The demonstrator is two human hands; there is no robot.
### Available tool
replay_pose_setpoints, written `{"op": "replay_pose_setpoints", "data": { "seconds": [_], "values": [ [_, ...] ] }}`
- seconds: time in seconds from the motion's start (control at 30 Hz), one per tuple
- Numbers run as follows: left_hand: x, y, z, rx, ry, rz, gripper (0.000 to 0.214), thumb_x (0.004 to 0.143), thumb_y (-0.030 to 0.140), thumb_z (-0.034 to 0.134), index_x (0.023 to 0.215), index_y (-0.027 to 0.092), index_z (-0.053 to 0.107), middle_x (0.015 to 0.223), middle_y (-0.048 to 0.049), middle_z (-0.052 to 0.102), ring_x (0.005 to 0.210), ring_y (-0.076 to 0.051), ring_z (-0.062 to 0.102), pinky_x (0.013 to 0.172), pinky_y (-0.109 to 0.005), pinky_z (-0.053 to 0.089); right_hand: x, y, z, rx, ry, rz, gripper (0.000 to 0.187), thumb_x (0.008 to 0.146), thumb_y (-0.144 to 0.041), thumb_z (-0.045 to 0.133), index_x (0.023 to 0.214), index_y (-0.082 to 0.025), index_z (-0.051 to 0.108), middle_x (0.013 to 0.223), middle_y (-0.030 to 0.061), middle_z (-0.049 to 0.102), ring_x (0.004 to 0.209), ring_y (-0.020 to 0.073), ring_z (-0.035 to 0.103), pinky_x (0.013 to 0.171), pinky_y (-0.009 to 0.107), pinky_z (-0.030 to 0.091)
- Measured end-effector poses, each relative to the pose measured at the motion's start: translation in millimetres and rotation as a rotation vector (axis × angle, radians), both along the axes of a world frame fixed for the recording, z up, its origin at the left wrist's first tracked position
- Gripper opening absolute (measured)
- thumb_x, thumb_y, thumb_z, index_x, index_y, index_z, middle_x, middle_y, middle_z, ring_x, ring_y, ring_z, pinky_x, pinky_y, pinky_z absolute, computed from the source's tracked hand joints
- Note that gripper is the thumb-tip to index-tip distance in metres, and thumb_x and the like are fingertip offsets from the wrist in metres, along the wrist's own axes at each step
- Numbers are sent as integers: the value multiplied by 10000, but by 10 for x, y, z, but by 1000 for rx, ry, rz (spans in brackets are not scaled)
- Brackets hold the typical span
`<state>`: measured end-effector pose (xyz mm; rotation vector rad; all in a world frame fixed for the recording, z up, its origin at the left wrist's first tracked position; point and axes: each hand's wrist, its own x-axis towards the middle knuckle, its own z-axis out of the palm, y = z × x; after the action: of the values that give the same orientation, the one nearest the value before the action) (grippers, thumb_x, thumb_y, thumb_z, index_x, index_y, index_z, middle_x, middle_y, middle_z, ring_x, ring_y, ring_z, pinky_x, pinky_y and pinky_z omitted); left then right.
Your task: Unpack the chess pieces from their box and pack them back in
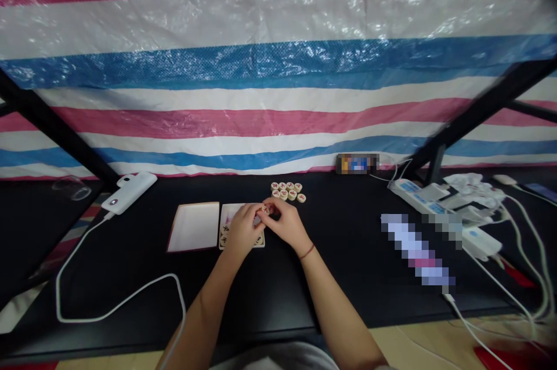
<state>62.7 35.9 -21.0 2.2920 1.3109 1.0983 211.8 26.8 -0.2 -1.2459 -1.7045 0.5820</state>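
An open shallow box lies on the black table: its empty left half (194, 226) and its right half (227, 225) with round wooden game pieces in it. My left hand (242, 229) rests over the right half, fingers curled. My right hand (284, 220) meets it from the right, fingertips pinched on a small round piece (265, 209) above the box's upper right corner. A cluster of several more round pieces (288, 191) with red marks lies on the table just behind my hands.
A white device (129, 190) with a white cable (108, 306) lies at the left. Power strips and tangled white cables (452, 202) fill the right side. A striped plastic sheet (278, 68) hangs behind the table, crossed by black frame bars (52, 126).
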Motion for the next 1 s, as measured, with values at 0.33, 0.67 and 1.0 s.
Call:
{"op": "replay_pose_setpoints", "data": {
  "seconds": [0.33, 0.67, 1.0],
  "values": [
    [-63, 34, 3, 0, -2, 11, 282, 901, 260, 546, 1180, 228, 568, 933, -41, 658, 903, -193, 636, 842, -335, 504, 842, 183, -226, -107, 54, -645, 331, 731, -458, 673, 908, -179, 649, 836, 78, 711, 678, 196, 643, 657, 308, 504],
    [-80, 40, 45, -17, -11, -39, 246, 903, 217, 506, 1133, 228, 594, 857, -22, 661, 833, -171, 640, 818, -308, 509, 936, 270, -528, -164, -137, -575, 254, 763, -384, 648, 947, -209, 629, 951, 72, 723, 886, 230, 658, 812, 349, 491],
    [-76, 50, 8, -22, -29, -48, 231, 898, 207, 498, 1099, 227, 610, 885, -30, 678, 822, -166, 646, 818, -310, 516, 945, 269, -554, -131, -247, -571, 223, 755, -375, 643, 913, -216, 651, 912, 61, 709, 856, 246, 606, 795, 357, 461]
  ]
}}
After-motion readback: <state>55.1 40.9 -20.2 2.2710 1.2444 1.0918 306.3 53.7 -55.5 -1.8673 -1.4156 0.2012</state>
